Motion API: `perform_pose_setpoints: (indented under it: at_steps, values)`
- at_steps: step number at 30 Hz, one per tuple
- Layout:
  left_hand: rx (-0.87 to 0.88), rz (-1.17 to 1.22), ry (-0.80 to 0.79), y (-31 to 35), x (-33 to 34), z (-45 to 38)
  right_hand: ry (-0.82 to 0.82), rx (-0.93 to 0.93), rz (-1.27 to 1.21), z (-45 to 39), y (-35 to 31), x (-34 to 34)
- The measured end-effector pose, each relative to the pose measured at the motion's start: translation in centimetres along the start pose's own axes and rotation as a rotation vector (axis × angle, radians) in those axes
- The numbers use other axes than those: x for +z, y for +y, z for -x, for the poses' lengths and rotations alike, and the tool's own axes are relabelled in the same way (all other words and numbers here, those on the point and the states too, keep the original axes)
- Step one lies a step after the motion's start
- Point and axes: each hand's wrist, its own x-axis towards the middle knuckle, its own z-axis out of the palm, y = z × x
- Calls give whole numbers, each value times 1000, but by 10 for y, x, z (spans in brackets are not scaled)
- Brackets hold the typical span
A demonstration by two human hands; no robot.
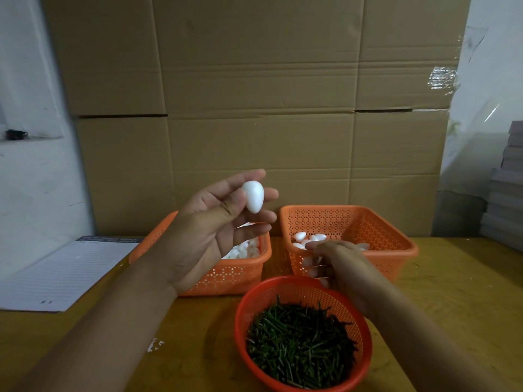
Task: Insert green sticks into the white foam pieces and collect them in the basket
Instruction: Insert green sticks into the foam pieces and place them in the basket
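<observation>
My left hand [215, 230] is raised above the left orange basket [226, 275] and pinches a white egg-shaped foam piece [254, 197] between thumb and fingers. That basket holds several white foam pieces [243, 250]. My right hand [339, 267] hovers over the front rim of the right orange basket [390, 250], fingers loosely curled, with nothing visibly in it. Several foam pieces [304, 239] lie in that basket. A round red basket [365, 363] full of green sticks [300, 343] stands nearest to me.
A lined notepad [65, 275] lies at the left on the wooden table [452, 306]. Cardboard boxes [254, 108] form a wall behind the baskets. Stacked grey sheets [506, 199] stand at the right edge. A small white crumb [154, 345] lies on the table.
</observation>
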Motion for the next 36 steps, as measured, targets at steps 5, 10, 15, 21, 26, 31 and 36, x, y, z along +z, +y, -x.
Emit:
perform_pose_setpoints:
  at_steps: [5, 10, 15, 21, 26, 31, 36]
  values:
    - [-29, 85, -10, 1, -4, -1, -43, 11, 27, 0, 0, 0]
    - [-2, 69, -36, 0, -4, 0, -116, -1, 124, 1, 0, 0]
    - [39, -39, 8, -3, -4, 1, -247, -44, 453, 6, 0, 6]
    - [59, -155, -29, -4, -4, 2, -428, -228, 1082, 16, -2, 21]
    - [19, -218, 15, -6, -3, 2, -504, -269, 1219, 21, 3, 29]
    - [-7, -222, 15, -7, -4, 1, -530, -270, 1211, 20, 2, 27]
    - [-8, -241, 23, -7, -6, 0, -446, -343, 1170, 19, -3, 23]
